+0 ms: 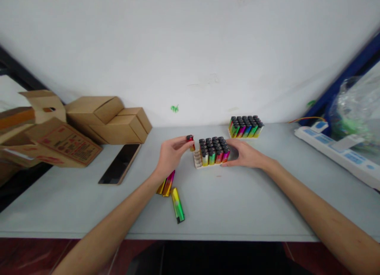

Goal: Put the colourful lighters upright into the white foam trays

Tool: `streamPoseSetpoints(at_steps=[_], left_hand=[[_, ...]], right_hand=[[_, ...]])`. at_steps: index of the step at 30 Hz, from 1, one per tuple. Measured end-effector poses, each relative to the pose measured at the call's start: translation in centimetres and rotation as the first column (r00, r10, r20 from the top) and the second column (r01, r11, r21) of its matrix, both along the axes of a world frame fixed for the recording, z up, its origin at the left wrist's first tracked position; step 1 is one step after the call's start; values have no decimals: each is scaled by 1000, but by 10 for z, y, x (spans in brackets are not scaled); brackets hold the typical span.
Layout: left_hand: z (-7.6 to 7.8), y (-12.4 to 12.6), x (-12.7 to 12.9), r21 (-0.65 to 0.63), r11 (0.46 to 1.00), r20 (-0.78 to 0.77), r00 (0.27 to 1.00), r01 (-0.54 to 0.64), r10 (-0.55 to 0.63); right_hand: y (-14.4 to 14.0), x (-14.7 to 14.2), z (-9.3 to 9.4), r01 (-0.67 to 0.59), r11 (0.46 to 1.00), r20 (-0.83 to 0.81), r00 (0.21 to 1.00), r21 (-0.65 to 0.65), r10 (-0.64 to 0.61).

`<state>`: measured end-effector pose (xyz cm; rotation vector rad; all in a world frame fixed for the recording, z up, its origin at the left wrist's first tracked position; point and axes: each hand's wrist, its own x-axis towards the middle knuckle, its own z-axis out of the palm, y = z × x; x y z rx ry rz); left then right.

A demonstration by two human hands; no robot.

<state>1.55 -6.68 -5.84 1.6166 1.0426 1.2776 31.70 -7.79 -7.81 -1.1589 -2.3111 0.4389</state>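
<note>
Lighters with glossy rainbow bodies and black caps stand packed upright in a pale tray at the middle of the smooth grey tabletop. Only the tray's left column of slots shows bare. The left hand reaches in from the lower left, forearm stretched across the tabletop, its fingertips pinching one lighter near its black cap, held just above the tray's left edge. The right hand lies against the tray's right side, fingers curled loosely around it, palm down. Three loose lighters lie flat near the left wrist. A second, full tray sits further back by the white wall. Plain brown cardboard boxes are stacked at the left, with a flat black phone beside them.
</note>
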Motion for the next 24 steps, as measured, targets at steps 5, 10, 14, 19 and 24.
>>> streamPoseSetpoints(at_steps=[5,10,14,19,24], left_hand=[[-7,2,1,5,996,-44,995,86,-86],[-7,5,1,48,986,-184,972,157,-146],[-2,5,0,61,985,-258,956,159,-138],[-1,4,0,48,986,-240,960,160,-144],[-2,3,2,75,987,-271,956,140,-115]], right_hand=[[-1,-2,3,-9,1000,10,1000,-21,9],[-2,-2,4,-6,1000,-1,1000,-19,6],[-1,-2,3,-3,1000,-4,1000,-23,3],[0,-2,2,-5,1000,0,1000,-17,5],[0,-2,2,-15,1000,-3,1000,-17,15]])
